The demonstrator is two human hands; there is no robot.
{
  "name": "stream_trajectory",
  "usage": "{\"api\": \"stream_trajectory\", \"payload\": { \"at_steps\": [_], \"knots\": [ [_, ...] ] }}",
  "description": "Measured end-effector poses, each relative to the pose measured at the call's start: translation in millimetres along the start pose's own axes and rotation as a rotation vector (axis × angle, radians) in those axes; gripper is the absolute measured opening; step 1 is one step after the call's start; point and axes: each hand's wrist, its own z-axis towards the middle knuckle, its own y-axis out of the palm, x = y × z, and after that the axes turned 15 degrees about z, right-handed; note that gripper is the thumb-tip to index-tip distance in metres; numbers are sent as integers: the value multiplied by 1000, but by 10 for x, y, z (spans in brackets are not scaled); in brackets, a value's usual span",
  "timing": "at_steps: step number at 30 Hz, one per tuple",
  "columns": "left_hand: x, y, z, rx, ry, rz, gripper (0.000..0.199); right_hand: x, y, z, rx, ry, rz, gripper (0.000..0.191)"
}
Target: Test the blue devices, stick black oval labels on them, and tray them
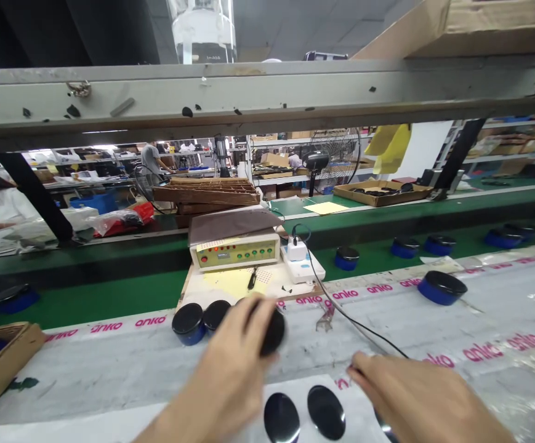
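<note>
My left hand [228, 363] is closed around a round black-topped container [274, 333], lifted and somewhat blurred by motion. Just behind it, two blue containers with black tops [188, 323] stand side by side, the second [216, 314] partly covered by my fingers. At the lower right my right hand [424, 400] has its fingers curled and pressed together; whatever they pinch is hidden. Below and between my hands, glossy black discs [281, 418] lie on a white sheet [253, 431]. One more disc [385, 426] shows partly beside my right hand.
A control box [234, 251] with buttons stands ahead, beside a white power adapter [301, 261] whose black cable crosses the plastic-covered table [124, 363]. More blue containers [441, 287] sit right and along the green belt [105, 295]. Cardboard box [13, 363] at left; shelf beam [267, 92] overhead.
</note>
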Motion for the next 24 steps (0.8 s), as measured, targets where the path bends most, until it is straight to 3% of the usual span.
{"api": "stream_trajectory", "payload": {
  "at_steps": [2,5,9,11,13,15,17,19,21,22,24],
  "knots": [
    [-65,32,99,-45,-103,-19,68,313,-165,38,43,239,14,20],
    [-104,252,273,-186,-71,-54,65,980,-262,230,107,806,-77,39],
    [-150,688,464,-276,-62,61,59,1849,-60,515,96,981,-138,30],
    [-204,791,511,-284,-94,90,56,2090,77,582,71,1010,-107,27],
    [-241,755,522,-289,-121,107,57,2154,149,619,71,1017,-68,24],
    [-213,613,500,-285,-125,99,57,2032,133,659,111,1011,-35,25],
    [-99,443,458,-249,-130,0,52,1722,55,718,167,986,9,33],
    [74,313,410,-177,-124,-180,53,1248,-35,778,194,935,89,43],
    [249,235,364,-45,-128,-347,75,699,-102,801,171,849,202,47],
    [318,203,343,32,-136,-402,84,439,-125,790,144,762,343,43],
    [397,127,298,134,-213,-556,80,23,-154,715,81,547,481,32]
  ]
}}
